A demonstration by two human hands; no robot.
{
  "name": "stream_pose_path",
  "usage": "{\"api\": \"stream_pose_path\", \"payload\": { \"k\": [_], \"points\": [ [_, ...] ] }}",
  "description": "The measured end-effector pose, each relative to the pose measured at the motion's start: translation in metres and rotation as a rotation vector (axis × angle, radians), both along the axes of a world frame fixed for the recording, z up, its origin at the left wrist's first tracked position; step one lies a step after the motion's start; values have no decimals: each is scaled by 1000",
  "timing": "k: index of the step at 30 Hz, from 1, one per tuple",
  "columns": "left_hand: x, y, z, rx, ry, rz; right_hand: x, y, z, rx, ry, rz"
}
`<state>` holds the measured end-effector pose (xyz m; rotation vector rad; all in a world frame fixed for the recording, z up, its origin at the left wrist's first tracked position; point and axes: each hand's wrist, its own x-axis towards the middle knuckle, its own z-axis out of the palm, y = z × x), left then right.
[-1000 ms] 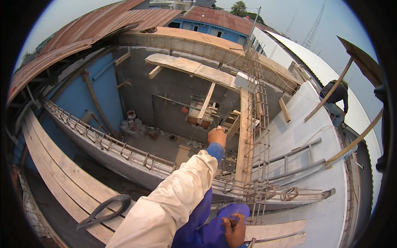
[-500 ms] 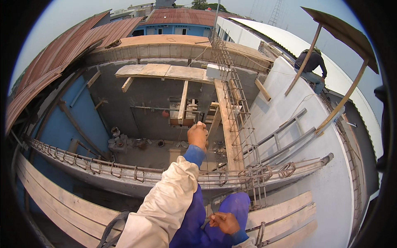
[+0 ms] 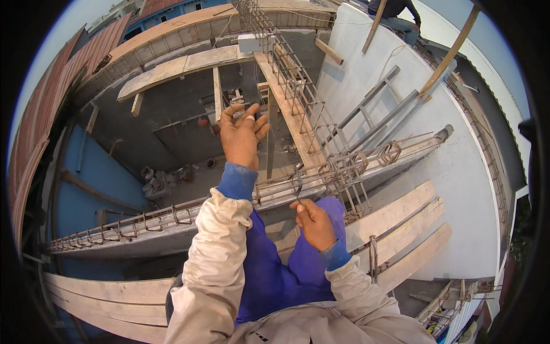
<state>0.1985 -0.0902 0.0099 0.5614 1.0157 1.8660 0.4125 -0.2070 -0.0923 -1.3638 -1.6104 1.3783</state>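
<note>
Both hands are up near the beam [image 3: 143, 241], which crosses in front of the person. The left hand [image 3: 240, 136] reaches past the beam's far side in this view, palm half turned, its fingers parted and loosely curled. A dark sliver shows among its fingertips, and I cannot tell whether it is gripped. The right hand [image 3: 317, 223] is just short of the beam's near side, thumb and forefinger pinched on a thin dark wire [image 3: 295, 186]. That wire rises from the pinch to a bent loop in front of the beam; I cannot tell whether it touches it.

Purple trousers [image 3: 275, 269] fill the space on the near side of the beam, below the hands. Pale planks [image 3: 407, 229] lie on the near side toward the beam's right half, and more boards [image 3: 109, 298] on the near side to its left. A rebar cage [image 3: 303, 94] meets the beam right of its middle and runs off beyond it. Past the beam's right half, a grey ladder [image 3: 387, 119] slants by a white wall [image 3: 447, 195]. A co-worker [image 3: 395, 14] sits well beyond the beam's right end. Past its left half are a blue wall [image 3: 94, 178] and rubble [image 3: 157, 186].
</note>
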Motion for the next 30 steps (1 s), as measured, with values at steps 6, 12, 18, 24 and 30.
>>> {"api": "stream_pose_path", "payload": {
  "k": [6,12,18,24,30],
  "points": [
    [36,-102,-40,-248,486,-836,22,-26,6,-73,113,54],
    [3,-151,-39,-242,101,-802,61,-46,19,-399,447,319],
    [-65,-140,-20,-102,291,-505,81,-34,55,-556,318,953],
    [-105,-141,2,-78,430,-282,99,-24,66,-451,208,349],
    [-120,-135,-2,-55,355,-152,115,-37,45,-359,924,397]
  ]
}}
